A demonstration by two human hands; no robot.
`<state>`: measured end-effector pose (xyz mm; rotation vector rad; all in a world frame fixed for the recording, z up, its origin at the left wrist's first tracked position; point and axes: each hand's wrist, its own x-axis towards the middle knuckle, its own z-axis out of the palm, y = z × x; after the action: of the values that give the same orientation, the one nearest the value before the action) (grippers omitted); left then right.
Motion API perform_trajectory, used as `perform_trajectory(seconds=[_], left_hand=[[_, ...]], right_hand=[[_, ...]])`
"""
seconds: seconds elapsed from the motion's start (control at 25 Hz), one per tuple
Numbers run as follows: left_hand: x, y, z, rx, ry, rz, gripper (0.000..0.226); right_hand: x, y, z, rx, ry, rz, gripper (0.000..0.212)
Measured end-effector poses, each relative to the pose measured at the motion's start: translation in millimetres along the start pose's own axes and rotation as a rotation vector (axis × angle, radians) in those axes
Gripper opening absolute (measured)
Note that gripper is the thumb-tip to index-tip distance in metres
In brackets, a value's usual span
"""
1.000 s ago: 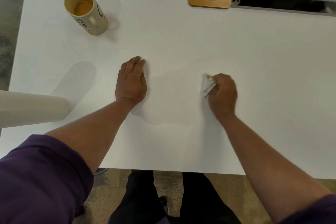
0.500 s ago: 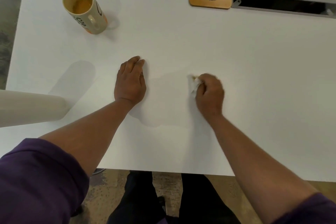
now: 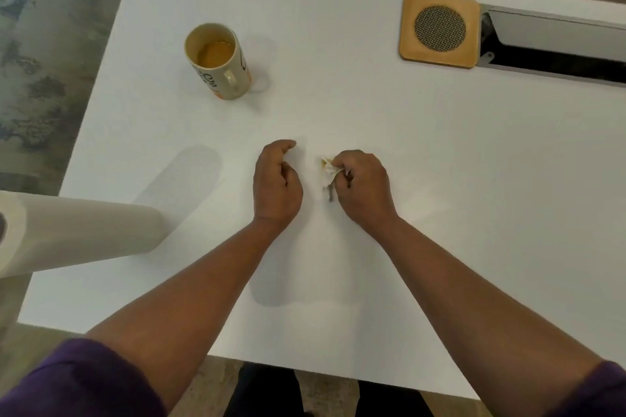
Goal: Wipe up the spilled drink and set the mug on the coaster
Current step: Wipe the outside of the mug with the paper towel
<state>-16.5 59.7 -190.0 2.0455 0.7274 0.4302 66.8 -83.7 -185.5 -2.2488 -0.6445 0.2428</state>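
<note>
A single head-worn wide-angle view looks steeply down and forward onto the white table (image 3: 372, 112) from close above its near edge; both forearms reach in from the bottom corners; floor (image 3: 50, 27) shows at left; no second view overlaps.

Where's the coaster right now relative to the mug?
In the head view the wooden coaster lies at the table's far right, butted against the cable tray. The mug stands apart on the far left, not on it.
</note>
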Motion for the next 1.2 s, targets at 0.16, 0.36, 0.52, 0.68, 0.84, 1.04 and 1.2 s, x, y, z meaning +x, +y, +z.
perform_trajectory(seconds=[0.16, 0.36, 0.52, 0.68, 0.84, 1.04, 1.2], left_hand=[[34, 19, -17, -0.302, 0.261, -0.334, 0.038], [83, 24, -36, -0.348, 0.359, -0.388, 0.036], [101, 20, -39, -0.344, 0.347, -0.396, 0.025], [109, 26, -44, -0.449, 0.285, -0.46, 0.021], [108, 28, -49, -0.529, 0.327, -0.501, 0.016], [96, 36, -70, -0.567, 0.43, -0.403, 0.016], [87, 31, -92, -0.527, 0.489, -0.364, 0.019]], right_hand=[[11, -23, 7, 0.209, -0.206, 0.059, 0.022], [51, -44, 10, 0.434, -0.112, 0.275, 0.016], [72, -48, 8, 0.462, -0.073, 0.34, 0.01], [84, -47, 8, 0.462, -0.035, 0.363, 0.005], [97, -50, 11, 0.447, -0.027, 0.362, 0.006], [121, -59, 22, 0.352, 0.0, 0.314, 0.011], [155, -73, 43, 0.21, 0.035, 0.211, 0.03]])
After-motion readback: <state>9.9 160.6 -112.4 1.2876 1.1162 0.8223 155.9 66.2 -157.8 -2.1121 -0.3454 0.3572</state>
